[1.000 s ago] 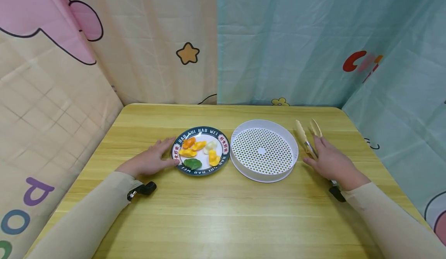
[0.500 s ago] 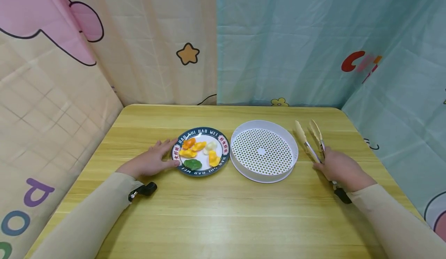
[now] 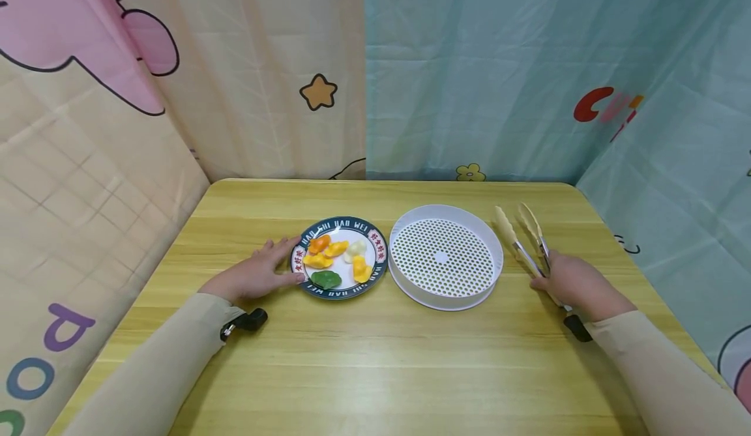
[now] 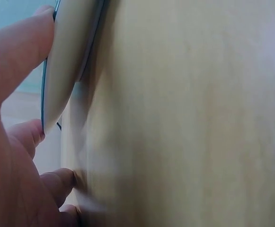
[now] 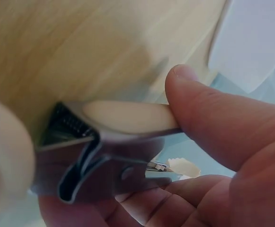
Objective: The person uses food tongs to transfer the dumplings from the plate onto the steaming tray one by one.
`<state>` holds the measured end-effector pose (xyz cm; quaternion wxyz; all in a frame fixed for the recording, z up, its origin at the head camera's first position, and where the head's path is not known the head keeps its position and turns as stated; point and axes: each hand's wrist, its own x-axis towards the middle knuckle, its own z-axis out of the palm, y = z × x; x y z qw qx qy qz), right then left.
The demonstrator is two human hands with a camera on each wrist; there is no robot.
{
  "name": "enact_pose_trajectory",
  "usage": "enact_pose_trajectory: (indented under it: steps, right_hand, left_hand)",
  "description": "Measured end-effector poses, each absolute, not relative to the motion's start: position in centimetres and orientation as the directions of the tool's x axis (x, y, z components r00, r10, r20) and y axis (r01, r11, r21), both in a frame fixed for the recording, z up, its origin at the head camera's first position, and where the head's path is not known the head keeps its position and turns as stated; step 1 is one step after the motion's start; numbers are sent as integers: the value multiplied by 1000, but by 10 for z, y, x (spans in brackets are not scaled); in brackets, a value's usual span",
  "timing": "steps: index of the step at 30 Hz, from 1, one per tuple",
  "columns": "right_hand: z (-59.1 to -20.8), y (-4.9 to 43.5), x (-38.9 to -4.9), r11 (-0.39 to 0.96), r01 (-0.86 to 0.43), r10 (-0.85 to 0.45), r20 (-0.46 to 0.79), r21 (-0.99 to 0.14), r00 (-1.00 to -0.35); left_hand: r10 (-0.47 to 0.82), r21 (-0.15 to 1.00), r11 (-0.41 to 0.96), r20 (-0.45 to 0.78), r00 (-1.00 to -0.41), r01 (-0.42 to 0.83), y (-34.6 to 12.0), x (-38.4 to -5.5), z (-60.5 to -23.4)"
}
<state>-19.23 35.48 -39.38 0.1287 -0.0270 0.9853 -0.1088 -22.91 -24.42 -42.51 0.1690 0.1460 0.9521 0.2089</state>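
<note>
My left hand point(image 3: 255, 272) rests at the left side of a round plate point(image 3: 339, 298), its fingers spread. In the left wrist view the thumb and one fingertip touch the rim of the plate point(image 4: 64, 61). Several dumpling-shaped pieces lie on it: orange, yellow, a whitish one and a green one point(image 3: 326, 279). My right hand point(image 3: 585, 286) grips a pair of tongs point(image 3: 530, 261) by the handles, with the beige tips spread apart and pointing to the back. The right wrist view shows the thumb on one arm of the tongs point(image 5: 132, 118) and the fingers curled beneath.
A white round sieve tray point(image 3: 446, 302) with a perforated bottom stands between the plate and the tongs, right beside the plate. The wooden table point(image 3: 375, 371) ends at the back against printed curtains point(image 3: 457, 84).
My right hand has drawn back a little along the tongs and closed round their handles. The left hand stays at the plate's rim. The head view has tilted slightly.
</note>
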Motion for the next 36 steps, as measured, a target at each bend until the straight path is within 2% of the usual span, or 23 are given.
enact_pose_trajectory:
  steps: [23, 29, 36]
  right_hand:
    - [-397, 359, -192, 963, -26, -91, -232, -270, -968]
    - [-400, 356, -194, 943, 12, -72, -237, -333, -969]
    - [-400, 358, -196, 940, 52, 3, -145, -337, -989]
  left_hand:
    - [341, 443, 874, -264, -902, 201, -245, -228, -429]
    - [332, 438, 879, -277, -902, 189, -245, -228, -429]
    - [329, 429, 883, -278, -902, 190, -244, -230, -427]
